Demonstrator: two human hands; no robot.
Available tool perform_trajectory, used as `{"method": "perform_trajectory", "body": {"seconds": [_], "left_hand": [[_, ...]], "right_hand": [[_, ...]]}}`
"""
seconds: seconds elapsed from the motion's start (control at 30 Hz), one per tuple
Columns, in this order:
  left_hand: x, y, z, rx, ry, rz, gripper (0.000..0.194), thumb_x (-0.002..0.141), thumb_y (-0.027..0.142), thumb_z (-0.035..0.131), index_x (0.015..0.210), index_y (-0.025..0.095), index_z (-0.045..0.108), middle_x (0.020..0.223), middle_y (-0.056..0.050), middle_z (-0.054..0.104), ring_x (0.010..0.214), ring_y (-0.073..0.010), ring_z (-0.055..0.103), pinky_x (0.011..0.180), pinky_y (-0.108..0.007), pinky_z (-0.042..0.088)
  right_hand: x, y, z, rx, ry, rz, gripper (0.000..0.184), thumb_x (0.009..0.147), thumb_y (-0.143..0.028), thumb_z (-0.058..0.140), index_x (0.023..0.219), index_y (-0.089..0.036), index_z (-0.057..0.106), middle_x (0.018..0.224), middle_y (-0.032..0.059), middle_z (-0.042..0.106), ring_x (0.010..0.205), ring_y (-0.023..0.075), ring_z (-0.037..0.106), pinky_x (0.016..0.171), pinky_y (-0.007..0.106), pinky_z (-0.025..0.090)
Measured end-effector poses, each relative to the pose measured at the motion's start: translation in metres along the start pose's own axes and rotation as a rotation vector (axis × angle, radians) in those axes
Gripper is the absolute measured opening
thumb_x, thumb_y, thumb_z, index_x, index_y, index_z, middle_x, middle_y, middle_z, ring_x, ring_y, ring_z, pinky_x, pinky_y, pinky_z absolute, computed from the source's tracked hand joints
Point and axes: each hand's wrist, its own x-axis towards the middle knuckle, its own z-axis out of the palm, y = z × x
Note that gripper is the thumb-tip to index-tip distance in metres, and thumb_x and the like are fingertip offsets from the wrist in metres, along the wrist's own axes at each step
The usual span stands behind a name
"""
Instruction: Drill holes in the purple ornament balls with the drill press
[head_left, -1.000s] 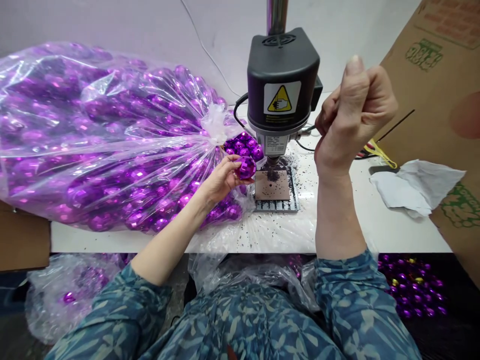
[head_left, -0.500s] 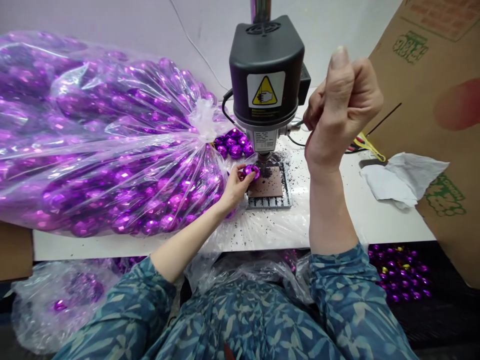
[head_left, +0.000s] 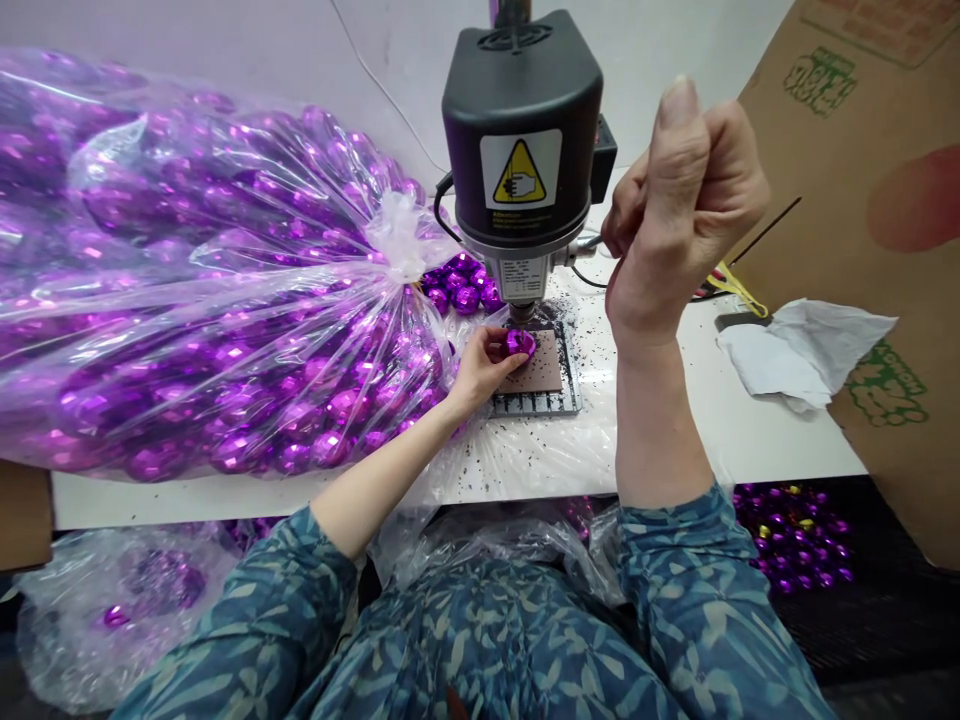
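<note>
Between the fingertips and thumb of my left hand [head_left: 484, 368] is a shiny purple faceted ball [head_left: 520, 344]. It sits over a brown board [head_left: 541, 372] on the slotted metal base [head_left: 536, 403], just under the chuck of a black bench drill press [head_left: 523, 130]. My right hand [head_left: 686, 200] is raised beside the machine, its fingers curled round the drill press lever [head_left: 589, 243]; most of the grip is hidden behind the hand. More purple balls [head_left: 465, 285] lie behind the base.
A large tied clear bag of purple balls [head_left: 225, 300] fills the left of the white table [head_left: 660, 430]. Dark shavings are scattered round the base. To the right are yellow-handled scissors [head_left: 739, 290], white paper [head_left: 795, 350] and a cardboard box [head_left: 885, 280]. Purple balls [head_left: 799, 540] sit below the table.
My left hand has moved the purple ball right, from the board's left edge to under the chuck. My right hand stays on the lever. The view has shifted slightly.
</note>
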Motion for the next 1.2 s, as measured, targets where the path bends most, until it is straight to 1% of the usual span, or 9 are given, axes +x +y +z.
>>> {"method": "perform_trajectory", "body": {"seconds": [0.1, 0.23, 0.43, 0.6, 0.77, 0.87, 0.97, 1.1, 1.2], "left_hand": [[-0.008, 0.008, 0.003, 0.094, -0.026, 0.048, 0.045, 0.073, 0.019, 0.087, 0.108, 0.020, 0.060, 0.099, -0.005, 0.071, 0.089, -0.0199, 0.069, 0.083, -0.041, 0.060], [-0.013, 0.009, 0.008, 0.155, 0.017, 0.091, 0.044, 0.072, 0.015, 0.086, 0.107, 0.020, 0.060, 0.105, -0.007, 0.070, 0.097, -0.0232, 0.068, 0.090, -0.046, 0.059], [-0.012, 0.001, 0.012, 0.119, 0.016, 0.073, 0.048, 0.073, 0.019, 0.088, 0.111, 0.022, 0.059, 0.109, -0.007, 0.069, 0.102, -0.0251, 0.068, 0.093, -0.048, 0.059], [-0.011, -0.001, 0.012, 0.103, 0.018, 0.068, 0.049, 0.071, 0.019, 0.089, 0.110, 0.023, 0.059, 0.108, -0.007, 0.070, 0.101, -0.0253, 0.069, 0.093, -0.049, 0.059], [-0.010, -0.003, 0.012, 0.097, 0.014, 0.089, 0.048, 0.072, 0.018, 0.088, 0.110, 0.023, 0.060, 0.109, -0.006, 0.069, 0.101, -0.0251, 0.069, 0.096, -0.051, 0.058], [-0.009, -0.003, 0.012, 0.087, 0.011, 0.090, 0.048, 0.072, 0.018, 0.087, 0.110, 0.022, 0.059, 0.110, -0.007, 0.070, 0.103, -0.0256, 0.069, 0.097, -0.051, 0.058], [-0.009, -0.004, 0.012, 0.062, -0.001, 0.091, 0.048, 0.073, 0.019, 0.087, 0.111, 0.022, 0.059, 0.112, -0.008, 0.070, 0.106, -0.0264, 0.069, 0.098, -0.051, 0.059], [-0.009, -0.004, 0.012, 0.045, -0.006, 0.082, 0.049, 0.073, 0.020, 0.088, 0.112, 0.021, 0.059, 0.112, -0.009, 0.070, 0.105, -0.0266, 0.070, 0.096, -0.051, 0.059], [-0.009, -0.003, 0.012, 0.055, -0.010, 0.077, 0.048, 0.073, 0.019, 0.087, 0.111, 0.021, 0.060, 0.112, -0.009, 0.070, 0.105, -0.0264, 0.069, 0.097, -0.051, 0.059]], "right_hand": [[0.000, 0.001, -0.001, -0.015, 0.008, 0.003, 0.056, 0.084, -0.063, 0.063, 0.061, -0.025, 0.029, 0.048, -0.0080, 0.030, 0.037, 0.0078, 0.022, 0.041, 0.031, 0.029], [0.000, 0.000, -0.002, -0.042, -0.005, -0.002, 0.058, 0.082, -0.066, 0.063, 0.061, -0.025, 0.028, 0.047, -0.0078, 0.028, 0.037, 0.0084, 0.024, 0.043, 0.032, 0.028], [-0.009, -0.002, -0.004, -0.049, 0.021, 0.011, 0.055, 0.089, -0.059, 0.061, 0.063, -0.025, 0.028, 0.048, -0.0088, 0.025, 0.040, 0.0060, 0.025, 0.045, 0.029, 0.029], [-0.025, 0.000, -0.014, -0.082, 0.071, -0.001, 0.060, 0.092, -0.055, 0.063, 0.062, -0.022, 0.022, 0.048, -0.0072, 0.023, 0.041, 0.0051, 0.026, 0.048, 0.030, 0.021], [-0.035, 0.000, -0.022, -0.042, 0.071, -0.035, 0.063, 0.093, -0.049, 0.064, 0.061, -0.019, 0.019, 0.050, -0.0059, 0.011, 0.040, 0.0037, 0.023, 0.048, 0.029, 0.019], [-0.038, 0.000, -0.023, -0.033, 0.056, -0.035, 0.060, 0.093, -0.047, 0.062, 0.059, -0.018, 0.021, 0.048, -0.0058, 0.014, 0.040, 0.0035, 0.024, 0.047, 0.028, 0.019], [-0.042, 0.003, -0.025, -0.021, 0.068, -0.031, 0.059, 0.091, -0.047, 0.063, 0.058, -0.019, 0.023, 0.047, -0.0062, 0.016, 0.040, 0.0035, 0.023, 0.045, 0.026, 0.020], [-0.049, 0.011, -0.029, -0.047, 0.153, -0.052, 0.062, 0.085, -0.053, 0.066, 0.058, -0.019, 0.020, 0.045, -0.0077, 0.015, 0.039, 0.0032, 0.020, 0.045, 0.025, 0.020], [-0.055, 0.017, -0.033, -0.090, 0.202, -0.011, 0.065, 0.080, -0.057, 0.067, 0.060, -0.020, 0.017, 0.044, -0.0082, 0.017, 0.039, 0.0032, 0.022, 0.045, 0.026, 0.022]]}}
